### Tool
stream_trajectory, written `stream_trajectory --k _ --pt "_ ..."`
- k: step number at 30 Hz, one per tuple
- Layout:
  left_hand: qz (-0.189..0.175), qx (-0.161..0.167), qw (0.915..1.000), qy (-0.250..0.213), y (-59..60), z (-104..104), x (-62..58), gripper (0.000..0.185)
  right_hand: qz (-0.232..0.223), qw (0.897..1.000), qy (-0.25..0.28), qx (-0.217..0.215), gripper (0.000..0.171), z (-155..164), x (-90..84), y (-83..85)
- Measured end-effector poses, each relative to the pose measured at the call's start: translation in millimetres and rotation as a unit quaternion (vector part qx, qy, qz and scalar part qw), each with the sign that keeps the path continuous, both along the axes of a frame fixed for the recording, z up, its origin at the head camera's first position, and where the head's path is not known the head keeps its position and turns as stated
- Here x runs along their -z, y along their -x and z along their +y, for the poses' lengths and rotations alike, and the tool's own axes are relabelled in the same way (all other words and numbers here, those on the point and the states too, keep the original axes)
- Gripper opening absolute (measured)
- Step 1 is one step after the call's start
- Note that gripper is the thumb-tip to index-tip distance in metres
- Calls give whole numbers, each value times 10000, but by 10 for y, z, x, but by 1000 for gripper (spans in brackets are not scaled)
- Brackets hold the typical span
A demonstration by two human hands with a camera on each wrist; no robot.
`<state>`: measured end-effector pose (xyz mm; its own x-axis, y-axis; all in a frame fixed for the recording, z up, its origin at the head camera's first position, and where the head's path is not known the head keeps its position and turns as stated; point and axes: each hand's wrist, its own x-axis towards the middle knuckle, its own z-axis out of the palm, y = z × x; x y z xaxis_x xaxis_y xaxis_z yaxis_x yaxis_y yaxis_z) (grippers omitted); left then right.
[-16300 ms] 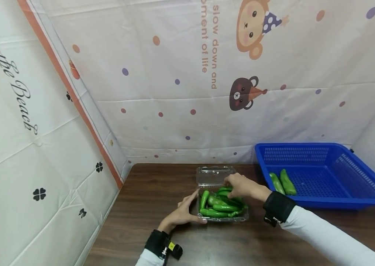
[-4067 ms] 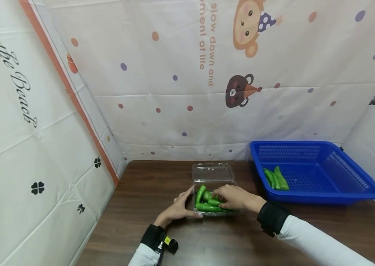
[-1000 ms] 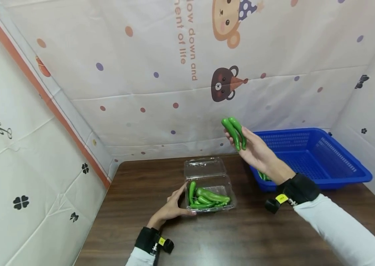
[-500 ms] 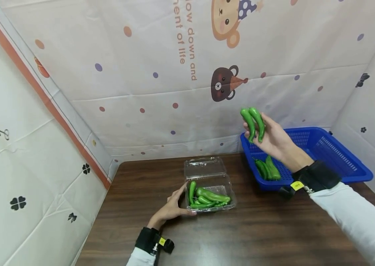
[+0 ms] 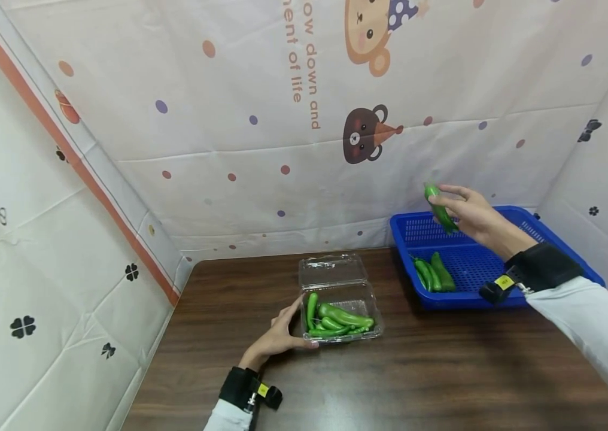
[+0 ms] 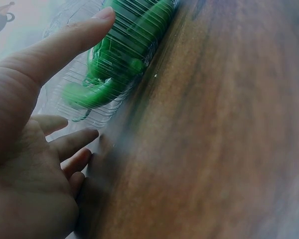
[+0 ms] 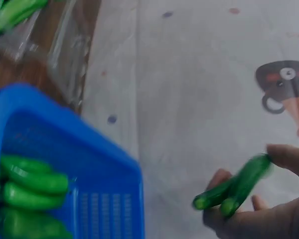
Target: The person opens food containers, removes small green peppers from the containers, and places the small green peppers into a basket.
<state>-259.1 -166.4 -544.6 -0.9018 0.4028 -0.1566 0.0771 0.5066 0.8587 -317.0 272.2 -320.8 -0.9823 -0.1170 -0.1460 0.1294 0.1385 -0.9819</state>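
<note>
Two green chili peppers (image 7: pixel 246 185) are pinched between the thumb and fingers of my right hand (image 5: pixel 479 220), raised over the blue plastic basket (image 5: pixel 409 234). In the head view one held pepper mostly covers the other. My left hand (image 5: pixel 277 341) rests against the left side and front corner of a clear plastic clamshell box (image 5: pixel 355 294), thumb at the front. Its thumb is straight and the other fingers are loosely bent in the left wrist view. Several green peppers (image 5: pixel 344 314) lie inside the box, whose lid (image 5: pixel 332 272) is folded back. More peppers (image 5: pixel 442 274) lie at the basket's left end.
Both containers stand on a dark wooden table (image 5: pixel 390 383), the basket to the right of the box. A printed white cloth (image 5: pixel 228 137) hangs behind the table, and another cloth (image 5: pixel 67 269) hangs on the left.
Over the last second my right hand has carried the two peppers rightward from beside the basket's left edge to above it, turning them as it goes. My left hand and the box stay put.
</note>
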Motion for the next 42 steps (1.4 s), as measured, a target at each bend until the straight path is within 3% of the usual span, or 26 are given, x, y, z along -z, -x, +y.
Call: stream_trajectory --k 3,7,10,14,17,23,28,36,39,42 --pt "-5 -23 10000 -1 -5 -7 -5 112 79 9919 -1248 -221 88 48 59 14" --pt "50 -2 10000 14 -8 -8 -5 113 217 9725 -2262 -508 87 65 149 32" --pt "77 1 10000 22 -9 0 -3 113 462 9494 -3039 -647 81 50 266 43" --pt "63 -10 10000 38 9 31 -2 113 1028 9072 -3990 -850 68 22 516 43" --pt "77 12 10000 31 23 43 -5 113 1208 8907 -4238 -1118 60 -17 678 31" --pt "58 -14 10000 28 9 16 -30 113 997 8730 -4472 -1669 57 -121 822 56" --pt "19 -15 10000 63 4 9 -14 113 889 8623 -4637 -1828 58 -120 906 55" --pt "29 72 10000 -3 -2 6 -49 114 505 8800 -4355 -1826 68 -75 952 51" --pt "24 86 10000 7 0 2 -42 114 535 8731 -4486 -1830 67 -72 919 40" --pt "9 93 10000 26 6 3 -30 114 664 8573 -4779 -1797 63 -111 804 4"
